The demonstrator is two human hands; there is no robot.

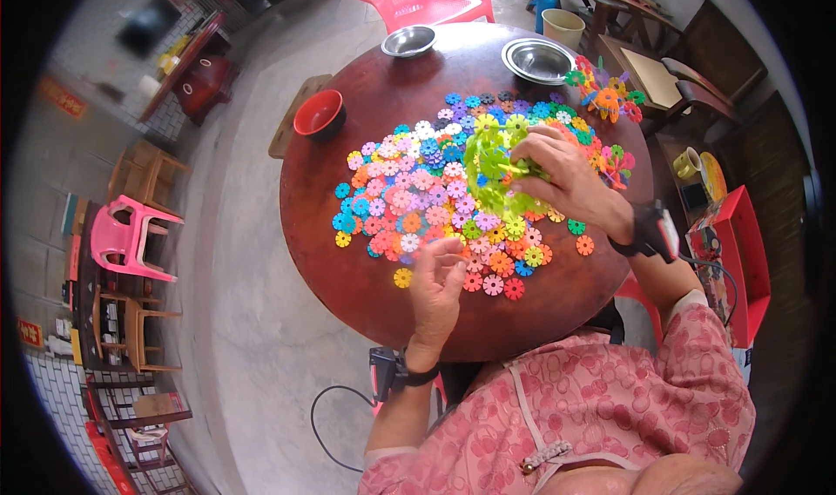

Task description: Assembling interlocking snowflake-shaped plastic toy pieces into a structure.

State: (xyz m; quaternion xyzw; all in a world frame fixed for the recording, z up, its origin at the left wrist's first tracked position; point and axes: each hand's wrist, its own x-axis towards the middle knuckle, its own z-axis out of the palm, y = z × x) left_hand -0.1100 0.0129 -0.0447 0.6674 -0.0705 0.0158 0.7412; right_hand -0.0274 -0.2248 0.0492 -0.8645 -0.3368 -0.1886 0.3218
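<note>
Two small red signs with yellowish marks show at the far left. The upper sign [63,99] is a strip on the pale wall [54,160]; the lower sign [30,332] sits just above white brickwork [54,395]. The marks look like written characters, but blur and lens bend leave them unreadable.

Many-coloured discs [422,179], red-brown tabletop [366,308]
Lime-green cluster [493,162] near centre, red-lined bowl [319,112] upper left, and that pink shirt [610,390] at lower right, patterned in deeper rose.
</note>
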